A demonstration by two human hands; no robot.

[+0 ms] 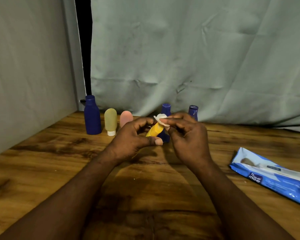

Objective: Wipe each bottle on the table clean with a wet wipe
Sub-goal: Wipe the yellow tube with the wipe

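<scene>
My left hand (135,137) holds a small yellow bottle (154,131) tilted above the table, fingers curled round its lower end. My right hand (184,135) pinches a white wet wipe (161,119) against the bottle's upper end. Behind the hands, along the back of the table, stand a tall dark blue bottle (92,116), a pale yellow tube (110,121) on its white cap, a pink tube (126,117) partly hidden by my left hand, and two more dark blue bottles (166,108) (193,111), both partly hidden.
A blue pack of wet wipes (274,175) lies on the wooden table (42,161) at the right. Grey-green cloth (180,58) hangs behind the table and along its left side.
</scene>
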